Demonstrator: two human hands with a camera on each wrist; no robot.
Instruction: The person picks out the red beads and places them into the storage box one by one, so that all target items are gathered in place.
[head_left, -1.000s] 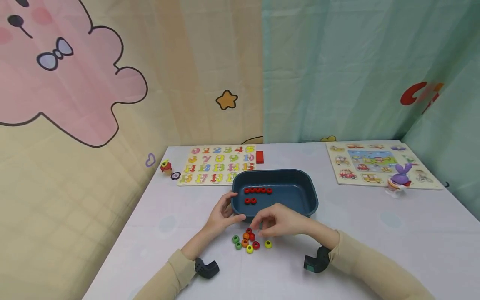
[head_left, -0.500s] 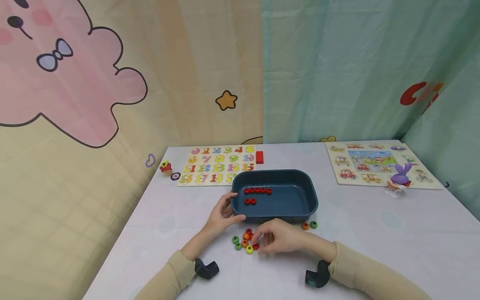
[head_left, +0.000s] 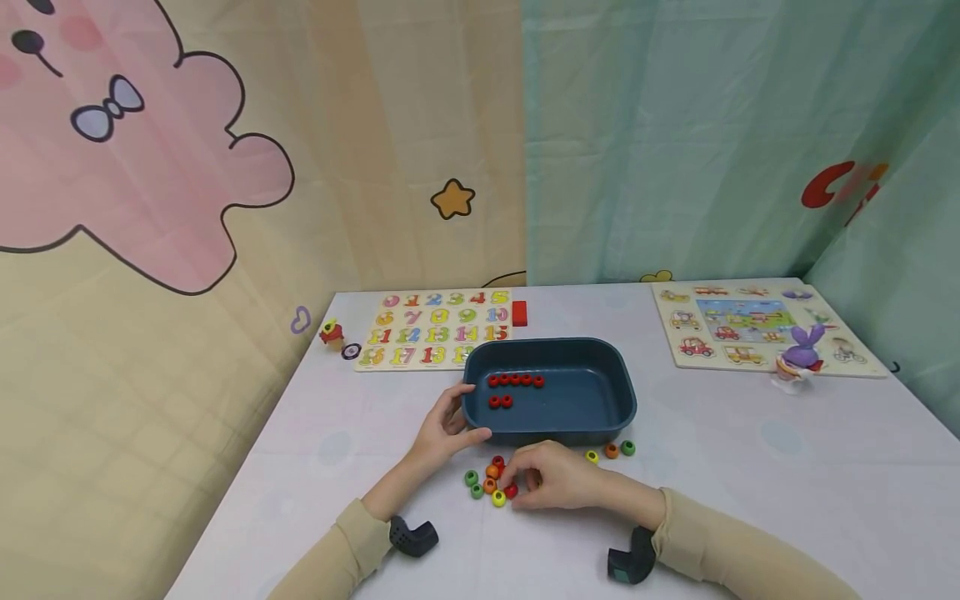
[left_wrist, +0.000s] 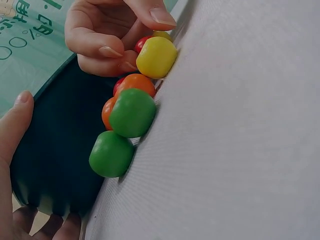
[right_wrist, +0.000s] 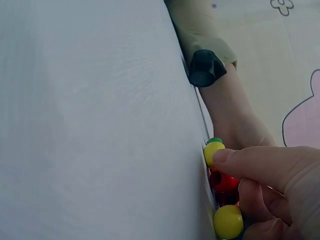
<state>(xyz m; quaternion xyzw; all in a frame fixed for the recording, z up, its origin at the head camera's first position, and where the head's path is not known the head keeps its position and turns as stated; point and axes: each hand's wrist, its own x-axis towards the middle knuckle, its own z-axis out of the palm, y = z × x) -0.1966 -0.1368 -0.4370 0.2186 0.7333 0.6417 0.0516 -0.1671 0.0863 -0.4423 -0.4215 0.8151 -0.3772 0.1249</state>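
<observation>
A dark blue tray (head_left: 585, 400) stands mid-table, with a row of several red beads (head_left: 516, 380) and two more red beads (head_left: 501, 402) inside. My left hand (head_left: 442, 429) holds its left front corner, thumb on the front rim and fingers along the side wall. In front of the tray lies a cluster of loose beads: green (left_wrist: 132, 112), orange (head_left: 490, 486), yellow (head_left: 498, 498) and red. My right hand (head_left: 555, 475) is at the cluster's right side, thumb and index finger around a red bead (right_wrist: 223, 181). Another yellow bead (right_wrist: 228, 221) lies beside its curled fingers.
Right of the cluster, yellow, orange and green beads (head_left: 627, 448) line up by the tray's front. Behind are a number puzzle board (head_left: 431, 333), a red block (head_left: 520, 313) and a vehicle puzzle board (head_left: 682, 362). Small toys (head_left: 802, 354) stand at either side.
My right hand has moved toward me from the tray's front edge to the red bead, uncovering the yellow, orange and green beads by the tray. My left hand stays in place.
</observation>
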